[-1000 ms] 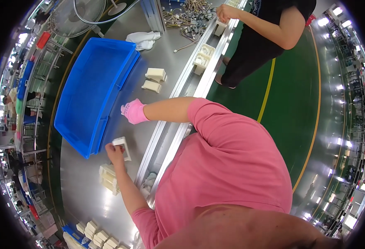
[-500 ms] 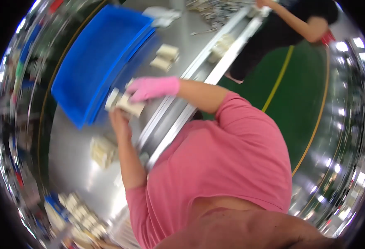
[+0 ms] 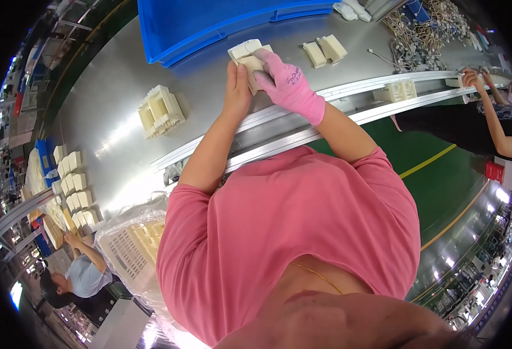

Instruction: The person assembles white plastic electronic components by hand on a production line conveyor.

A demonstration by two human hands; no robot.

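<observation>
A cream plastic housing (image 3: 250,57), roughly box-shaped, is held between my two hands above the metal table, just in front of a blue bin (image 3: 232,34). My bare left hand (image 3: 236,90) grips its left and lower side, thumb against the part. On the right side, my right hand (image 3: 288,84) wears a pink glove with greyish fingertips; its thumb and fingers pinch the housing's edge. Two similar cream pieces (image 3: 324,51) lie to the right of my hands. Another group of cream housings (image 3: 160,111) stands to the left. The hands cover part of the held housing.
A metal rail track (image 3: 349,96) runs along the table's near edge, carrying cream parts (image 3: 402,91). Bundled cables (image 3: 421,35) heap at the far right. Stacked cream parts (image 3: 72,183) and a wrapped crate (image 3: 127,250) are at left. Co-workers work at both ends.
The view has turned and become sharper, so the bin now appears at the top. Both hands still hold the cream housing. More of the stacks and the co-worker at left now shows.
</observation>
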